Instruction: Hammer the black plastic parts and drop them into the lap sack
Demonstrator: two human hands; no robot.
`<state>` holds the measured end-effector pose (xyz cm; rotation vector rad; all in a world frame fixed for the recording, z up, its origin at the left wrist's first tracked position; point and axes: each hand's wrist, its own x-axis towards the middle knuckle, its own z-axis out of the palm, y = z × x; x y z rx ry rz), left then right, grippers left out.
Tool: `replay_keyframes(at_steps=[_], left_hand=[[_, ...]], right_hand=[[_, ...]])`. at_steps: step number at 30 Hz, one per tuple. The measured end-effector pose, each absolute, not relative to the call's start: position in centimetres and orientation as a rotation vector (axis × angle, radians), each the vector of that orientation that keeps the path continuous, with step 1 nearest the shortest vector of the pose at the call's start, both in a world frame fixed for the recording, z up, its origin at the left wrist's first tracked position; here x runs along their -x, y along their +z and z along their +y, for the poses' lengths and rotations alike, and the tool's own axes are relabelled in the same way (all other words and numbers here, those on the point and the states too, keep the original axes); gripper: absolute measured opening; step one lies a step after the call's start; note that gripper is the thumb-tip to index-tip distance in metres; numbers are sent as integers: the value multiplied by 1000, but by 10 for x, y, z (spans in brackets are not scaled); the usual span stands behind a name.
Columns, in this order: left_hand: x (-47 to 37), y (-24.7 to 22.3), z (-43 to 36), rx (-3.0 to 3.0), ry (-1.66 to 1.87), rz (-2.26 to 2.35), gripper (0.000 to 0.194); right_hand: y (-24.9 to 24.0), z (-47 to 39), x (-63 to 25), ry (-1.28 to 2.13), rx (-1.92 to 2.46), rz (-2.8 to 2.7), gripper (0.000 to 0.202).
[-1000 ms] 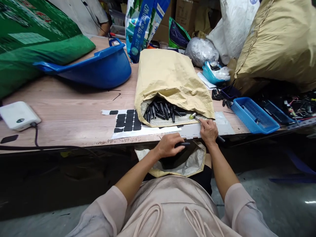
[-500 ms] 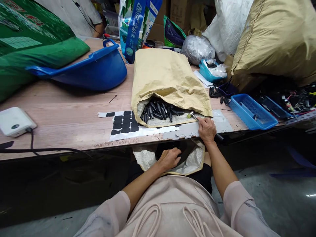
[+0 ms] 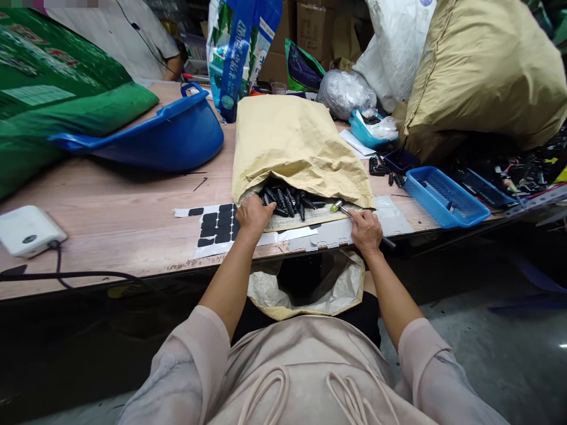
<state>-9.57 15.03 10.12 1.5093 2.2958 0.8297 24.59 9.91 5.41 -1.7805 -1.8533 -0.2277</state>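
In my right hand (image 3: 367, 230) I grip a small hammer (image 3: 388, 242). Its yellowish head rests at the right side of the sack's mouth, and its dark handle end sticks out past my palm. My left hand (image 3: 254, 213) is at the left corner of that mouth, thumb stretched toward the black plastic pieces (image 3: 290, 200); its other fingers are mostly hidden. The tan paper sack (image 3: 287, 133) lies on the table, mouth toward me. Between my lap and the table edge, a second sack (image 3: 330, 304) stands open with its pale lining showing and a dark interior.
A sheet of black stickers (image 3: 217, 224) lies left of the sack. Farther left are a blue basin (image 3: 155, 139), a green sack (image 3: 66, 112) and a white box (image 3: 31, 230) with a cable. A blue basket (image 3: 447, 198) stands right, below a bulging tan sack (image 3: 487, 71). Someone's arm shows at the back.
My left hand has moved up from the lap sack to the left corner of the table sack's mouth. My right hand keeps the hammer at nearly the same place.
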Motion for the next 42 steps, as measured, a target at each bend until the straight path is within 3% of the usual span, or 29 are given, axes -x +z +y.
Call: replay_keyframes(at_steps=[7,15,20,27,42], left_hand=[[86,114,122,-1675,923,2246,15],[34,83,88,-2161,801,1498,10],[30,70,94,-2072,795,1505,13],[31,72,95,-2013,800,1505,15],[30,68,96,-2007,816,1503,15]], right_hand=[[57,98,-244,-179,1830,-1874,38],[57,99,-245,-187,1816,-1864,39],[64,99,-248,-123,1797,-1854,39],[93,63,-228,39,1444,-1842,42],[99,30,-200,66,1489,-2072,44]])
